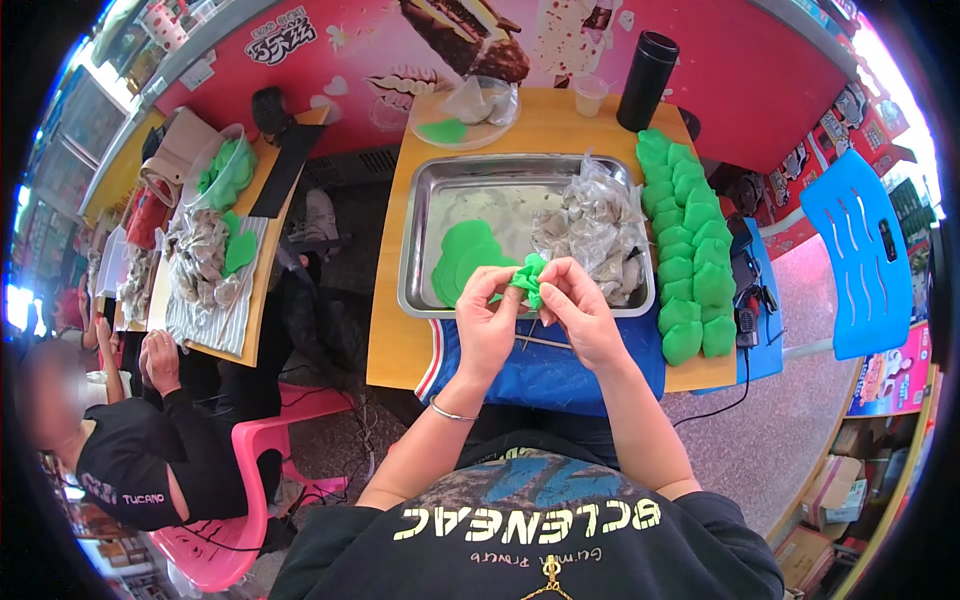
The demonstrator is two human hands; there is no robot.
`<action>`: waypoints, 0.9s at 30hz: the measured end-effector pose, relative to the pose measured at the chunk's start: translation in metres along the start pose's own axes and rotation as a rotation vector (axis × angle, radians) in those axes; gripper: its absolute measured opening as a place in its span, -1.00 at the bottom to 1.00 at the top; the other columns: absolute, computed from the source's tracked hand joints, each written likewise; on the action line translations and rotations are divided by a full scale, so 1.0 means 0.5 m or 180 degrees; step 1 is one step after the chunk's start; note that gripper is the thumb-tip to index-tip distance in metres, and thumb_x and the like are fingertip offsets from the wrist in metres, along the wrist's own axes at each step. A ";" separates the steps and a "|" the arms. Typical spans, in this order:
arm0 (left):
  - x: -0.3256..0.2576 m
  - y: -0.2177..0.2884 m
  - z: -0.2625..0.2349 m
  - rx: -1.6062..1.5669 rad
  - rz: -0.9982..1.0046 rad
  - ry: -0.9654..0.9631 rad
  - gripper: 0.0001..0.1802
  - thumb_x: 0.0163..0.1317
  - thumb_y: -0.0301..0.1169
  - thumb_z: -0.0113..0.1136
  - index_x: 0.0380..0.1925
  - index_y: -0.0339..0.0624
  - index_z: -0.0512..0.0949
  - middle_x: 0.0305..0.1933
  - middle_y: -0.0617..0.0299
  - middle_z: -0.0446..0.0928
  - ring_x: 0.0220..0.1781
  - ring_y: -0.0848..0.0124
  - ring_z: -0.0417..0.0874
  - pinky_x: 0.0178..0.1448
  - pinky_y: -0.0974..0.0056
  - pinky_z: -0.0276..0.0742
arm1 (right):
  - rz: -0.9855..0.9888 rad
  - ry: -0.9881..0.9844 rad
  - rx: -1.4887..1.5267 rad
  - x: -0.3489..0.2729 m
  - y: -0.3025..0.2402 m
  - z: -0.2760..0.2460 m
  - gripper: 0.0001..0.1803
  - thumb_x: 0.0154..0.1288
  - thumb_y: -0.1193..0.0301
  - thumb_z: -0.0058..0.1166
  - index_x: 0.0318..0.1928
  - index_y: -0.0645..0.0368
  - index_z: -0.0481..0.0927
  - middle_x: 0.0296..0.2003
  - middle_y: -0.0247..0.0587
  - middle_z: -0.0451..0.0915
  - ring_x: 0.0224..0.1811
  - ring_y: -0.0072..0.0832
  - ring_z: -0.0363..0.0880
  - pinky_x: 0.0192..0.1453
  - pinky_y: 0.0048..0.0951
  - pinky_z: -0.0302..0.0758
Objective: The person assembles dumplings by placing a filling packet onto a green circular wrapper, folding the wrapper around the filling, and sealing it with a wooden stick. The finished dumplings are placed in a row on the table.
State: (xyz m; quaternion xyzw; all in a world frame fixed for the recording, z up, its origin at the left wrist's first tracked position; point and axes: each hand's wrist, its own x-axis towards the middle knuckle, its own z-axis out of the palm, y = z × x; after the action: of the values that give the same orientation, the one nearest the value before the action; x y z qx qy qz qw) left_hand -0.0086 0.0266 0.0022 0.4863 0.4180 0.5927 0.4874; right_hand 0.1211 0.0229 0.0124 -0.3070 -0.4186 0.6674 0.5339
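Left hand (486, 312), right hand (582, 312): pinching crumpled green piece (528, 278) | shiny metal tray (505, 198) | flat green sheets (466, 264)

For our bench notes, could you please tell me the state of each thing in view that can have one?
Green piece, crumpled
Left hand, closed on that piece
Right hand, closed on it too
Tray, partly filled
Green sheets, flat, overlapping
Plastic wrapping, crumpled
Green pads, lined up, overlapping
Black bottle, upright
Clear cup, upright

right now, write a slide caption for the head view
Bare left hand and right hand pinch a crumpled green piece near a shiny rectangular metal tray and rows of overlapping rounded green pieces.
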 end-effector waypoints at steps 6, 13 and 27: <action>-0.003 -0.020 -0.023 -0.0641 -0.0855 -0.0949 -0.93 0.20 -0.46 0.07 -0.38 -0.22 0.49 -0.40 0.39 0.32 -0.45 0.67 0.28 -0.40 0.61 0.18 | 0.0479 0.0222 0.0839 0.002 0.003 -0.031 -0.92 0.30 0.45 -0.05 -0.24 0.08 0.34 -0.51 -0.50 0.36 -0.60 -0.78 0.21 -0.52 -0.72 0.21; -0.028 0.013 -0.036 -0.2773 -0.2311 -0.1135 -0.89 0.28 -0.36 -0.03 -0.31 -0.14 0.41 -0.46 0.43 0.36 -0.59 0.68 0.25 -0.54 0.56 0.12 | 0.0760 -0.0067 0.0710 0.001 0.000 -0.047 -0.89 0.30 0.38 -0.03 -0.24 0.03 0.33 -0.53 -0.55 0.35 -0.66 -0.82 0.09 -0.61 -0.73 0.00; -0.036 0.001 -0.027 -0.2190 -0.1836 -0.0815 -0.93 0.25 -0.38 0.05 -0.32 -0.11 0.42 -0.25 0.35 0.49 -0.22 0.57 0.50 -0.13 0.47 0.43 | 0.0244 -0.0018 -0.0203 -0.011 -0.019 -0.033 -0.93 0.27 0.48 -0.03 -0.29 0.12 0.36 -0.47 -0.53 0.34 -0.56 -0.83 0.19 -0.56 -0.76 0.12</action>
State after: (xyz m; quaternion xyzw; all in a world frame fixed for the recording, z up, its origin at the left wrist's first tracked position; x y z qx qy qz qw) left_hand -0.0211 0.0086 -0.0029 0.2296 0.2517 0.4723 0.8130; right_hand 0.1409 0.0219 0.0132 -0.3378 -0.4291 0.6746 0.4967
